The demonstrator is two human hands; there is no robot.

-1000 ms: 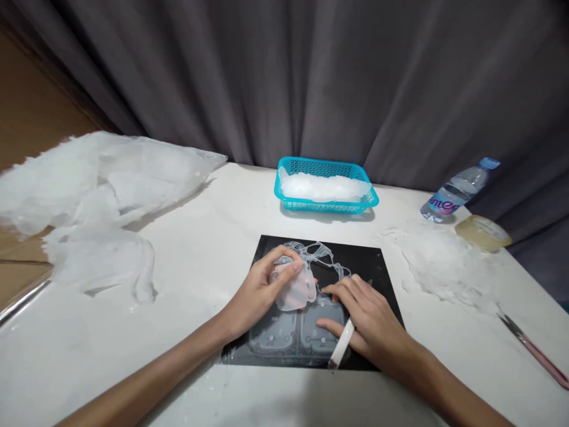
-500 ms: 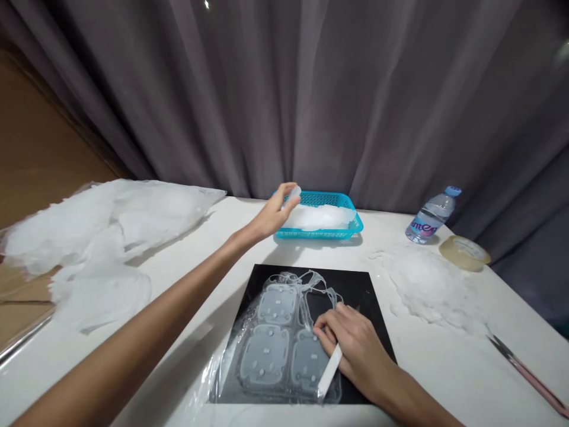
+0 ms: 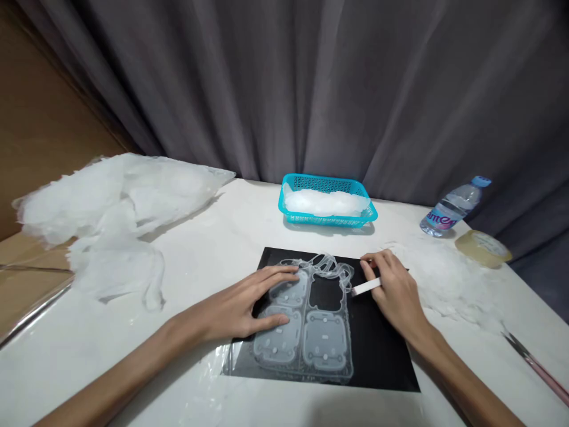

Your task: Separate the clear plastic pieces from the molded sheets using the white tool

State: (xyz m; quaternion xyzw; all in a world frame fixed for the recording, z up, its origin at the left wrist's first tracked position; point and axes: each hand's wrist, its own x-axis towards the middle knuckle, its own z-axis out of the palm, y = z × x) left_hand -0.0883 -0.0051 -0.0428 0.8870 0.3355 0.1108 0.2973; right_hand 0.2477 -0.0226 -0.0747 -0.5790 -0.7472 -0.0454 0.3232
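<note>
A clear moulded plastic sheet [image 3: 304, 332] lies on a black mat [image 3: 377, 356], with rounded-square translucent panels in it. At its upper right is a square opening with the mat showing through, and loose thin plastic strips [image 3: 331, 267] curl above it. My left hand [image 3: 253, 302] rests open over the sheet's left side, fingers spread, partly covering the upper left panel. Just right of the sheet, my right hand [image 3: 393, 284] is closed around a slim white tool [image 3: 367, 287]. The tool points left toward the opening; its kind is unclear.
A blue basket [image 3: 329, 222] of white translucent pieces stands behind the mat. Plastic scraps [image 3: 444, 279] lie right, near a water bottle [image 3: 452, 207], a tape roll [image 3: 483, 248] and pink-handled scissors [image 3: 536, 365]. A large white plastic heap [image 3: 111, 196] lies left.
My left hand has come back from the basket, no longer holding a translucent piece, onto the sheet. My right hand has moved off the sheet to its right, turning the white tool.
</note>
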